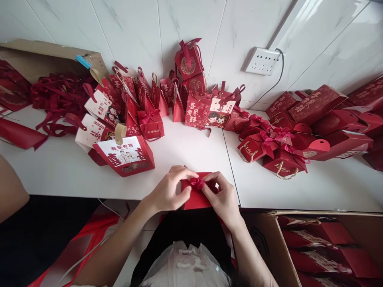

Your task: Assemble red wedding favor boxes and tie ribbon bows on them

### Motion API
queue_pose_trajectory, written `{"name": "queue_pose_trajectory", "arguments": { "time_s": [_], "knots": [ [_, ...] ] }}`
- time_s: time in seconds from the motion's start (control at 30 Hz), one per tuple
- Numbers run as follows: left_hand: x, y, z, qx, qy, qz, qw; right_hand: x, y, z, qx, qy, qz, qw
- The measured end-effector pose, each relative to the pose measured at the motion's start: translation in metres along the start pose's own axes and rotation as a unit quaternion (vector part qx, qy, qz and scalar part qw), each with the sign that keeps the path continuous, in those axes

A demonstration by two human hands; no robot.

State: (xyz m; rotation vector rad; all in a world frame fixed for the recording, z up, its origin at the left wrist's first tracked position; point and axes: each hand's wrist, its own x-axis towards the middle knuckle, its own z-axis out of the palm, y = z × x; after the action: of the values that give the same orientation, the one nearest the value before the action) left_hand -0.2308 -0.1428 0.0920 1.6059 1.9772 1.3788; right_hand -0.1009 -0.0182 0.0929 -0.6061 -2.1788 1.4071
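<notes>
A small red gift box (pixel 196 201) sits at the front edge of the white table, directly before me. On its top is a red ribbon bow (pixel 196 183). My left hand (pixel 173 189) comes in from the left, its index finger and thumb curled around that side of the bow. From the other side my right hand (pixel 223 195) pinches the ribbon between thumb and index finger. My hands cover both sides of the box. Beyond my left hand stands a red and white gift box (pixel 127 157) with a beige loop handle.
Several red boxes with bows (pixel 281 159) stand to the right. A pile of loose ribbon (pixel 60 93) lies at the left near a cardboard box (pixel 56 52). A power strip (pixel 263 61) hangs on the wall. Below right, a carton (pixel 287 255) holds red boxes. A person's arm (pixel 12 187) shows left.
</notes>
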Motion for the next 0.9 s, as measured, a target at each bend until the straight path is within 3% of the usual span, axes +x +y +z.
{"name": "queue_pose_trajectory", "arguments": {
  "time_s": [0.3, 0.43, 0.63, 0.9],
  "knots": [
    [-0.003, -0.001, 0.03, -0.034, 0.088, -0.072, 0.993, 0.002, 0.003, -0.011, -0.056, -0.033, -0.002, 0.998],
    [-0.002, 0.0, 0.032, -0.119, 0.072, -0.135, 0.981, 0.003, 0.003, -0.015, -0.055, -0.06, 0.003, 0.997],
    [0.005, 0.004, 0.027, -0.242, 0.016, -0.182, 0.953, 0.003, 0.008, -0.015, -0.089, -0.027, -0.043, 0.995],
    [0.009, 0.005, 0.026, -0.239, 0.024, -0.174, 0.955, 0.001, 0.009, -0.013, -0.111, -0.016, -0.112, 0.987]
  ]
}}
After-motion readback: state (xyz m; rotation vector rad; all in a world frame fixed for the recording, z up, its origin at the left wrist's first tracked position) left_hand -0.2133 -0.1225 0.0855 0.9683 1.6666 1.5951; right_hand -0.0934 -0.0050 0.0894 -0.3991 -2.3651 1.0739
